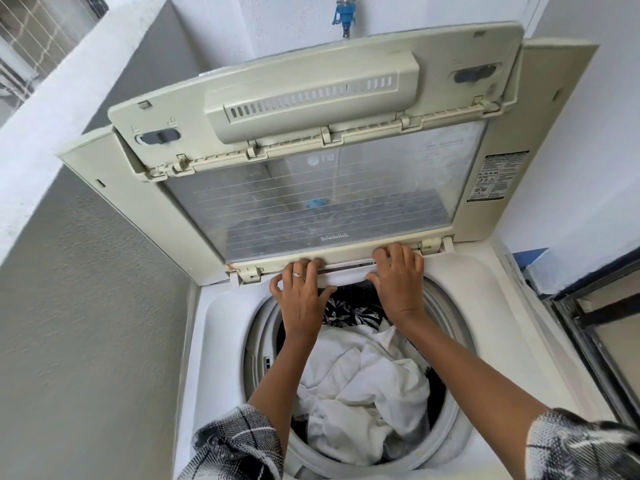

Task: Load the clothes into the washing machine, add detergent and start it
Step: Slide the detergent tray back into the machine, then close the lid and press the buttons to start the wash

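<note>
Top-load washing machine (512, 306), lid (311, 188) folded up and standing open against the back wall. Lid is two-panel: the upper cream panel with a vented housing, the lower one a clear window with horizontal lines, dusty.

Both hands at the rear rim of the tub opening, right under the lid hinge line. Left hand (303, 292): fingers curled over the front edge of a white drawer-like strip (346, 277) set into the back of the machine top, thumb spread out to the right below it. Ring on one finger. Right hand (400, 280): fingers curled over the same strip further right, fingertips tucked against the lid's lower edge, thumb pointing left along the strip. Both hands grip it; can't tell whether the strip is pulled out or seated.

Clothes are in the drum (446, 317): a big crumpled white garment (367, 386) fills most of the opening, a black garment with a white leaf print (351, 311) lies at the back of the drum, just below and between the two hands. The forearms cross over the load without touching it, as far as visible.

Plaid black-and-white sleeves (235, 441) pushed up near the elbows.

Surroundings: grey textured wall (86, 306) on the left, blue water tap fitting (343, 13) on the wall above the lid, a warning label (497, 176) on the right lid flange, a dark window frame (595, 323) at right.
</note>
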Action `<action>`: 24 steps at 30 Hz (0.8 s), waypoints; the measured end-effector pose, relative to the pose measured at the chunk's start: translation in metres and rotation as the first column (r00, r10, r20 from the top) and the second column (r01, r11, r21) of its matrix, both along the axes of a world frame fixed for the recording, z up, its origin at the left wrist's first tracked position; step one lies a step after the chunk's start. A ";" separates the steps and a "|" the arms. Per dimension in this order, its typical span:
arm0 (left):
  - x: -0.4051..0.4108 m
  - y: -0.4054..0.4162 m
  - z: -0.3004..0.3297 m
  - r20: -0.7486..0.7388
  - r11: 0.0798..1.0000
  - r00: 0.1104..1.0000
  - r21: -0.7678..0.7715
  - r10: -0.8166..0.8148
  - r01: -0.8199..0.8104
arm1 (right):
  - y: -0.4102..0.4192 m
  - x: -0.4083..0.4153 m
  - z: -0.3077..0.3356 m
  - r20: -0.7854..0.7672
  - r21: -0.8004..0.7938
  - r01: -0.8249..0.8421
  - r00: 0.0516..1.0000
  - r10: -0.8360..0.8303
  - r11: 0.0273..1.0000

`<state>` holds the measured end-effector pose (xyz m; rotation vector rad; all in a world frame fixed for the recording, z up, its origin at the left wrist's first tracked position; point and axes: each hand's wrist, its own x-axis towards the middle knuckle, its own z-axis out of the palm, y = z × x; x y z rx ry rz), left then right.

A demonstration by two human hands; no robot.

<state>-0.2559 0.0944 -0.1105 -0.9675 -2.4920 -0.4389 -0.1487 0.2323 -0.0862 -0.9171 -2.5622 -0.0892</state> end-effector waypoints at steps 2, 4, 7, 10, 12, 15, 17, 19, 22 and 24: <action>0.005 -0.003 0.002 0.036 1.000 0.999 0.002 -0.005 0.005 | -0.002 0.001 0.004 0.007 -0.030 0.008 1.000 -0.008 1.000; 0.012 -0.008 0.005 0.092 1.000 0.996 -0.001 -0.003 0.003 | -0.005 0.005 0.007 -0.002 -0.069 -0.006 1.000 0.006 0.998; 0.023 -0.014 0.013 0.157 0.999 0.988 0.044 0.004 -0.011 | -0.009 0.013 0.010 -0.057 -0.125 -0.028 0.998 0.021 0.992; 0.034 -0.013 0.033 0.170 0.991 0.985 0.133 -0.003 -0.020 | -0.016 0.019 0.022 -0.169 -0.141 -0.026 0.986 0.002 0.990; 0.038 -0.009 0.051 0.149 0.980 0.989 0.198 -0.016 -0.014 | -0.020 0.021 0.035 -0.256 -0.127 -0.041 0.967 0.007 0.991; 0.042 -0.002 0.083 0.093 0.954 0.995 0.298 -0.040 0.010 | -0.025 0.022 0.063 -0.395 -0.081 -0.086 0.917 0.047 0.993; 0.041 0.005 0.111 0.053 0.931 0.997 0.363 -0.050 0.028 | -0.025 0.020 0.089 -0.475 -0.019 -0.102 0.876 0.081 0.995; 0.038 0.010 0.143 0.000 0.898 0.998 0.436 -0.057 0.051 | -0.026 0.016 0.121 -0.547 0.056 -0.108 0.828 0.121 0.993; 0.030 0.019 0.197 -0.114 0.841 0.993 0.534 -0.030 0.086 | -0.022 0.008 0.176 -0.637 0.140 -0.132 0.746 0.191 0.981; 0.022 0.022 0.233 -0.177 0.824 0.984 0.557 0.000 0.100 | -0.019 0.003 0.211 -0.651 0.192 -0.133 0.724 0.228 0.972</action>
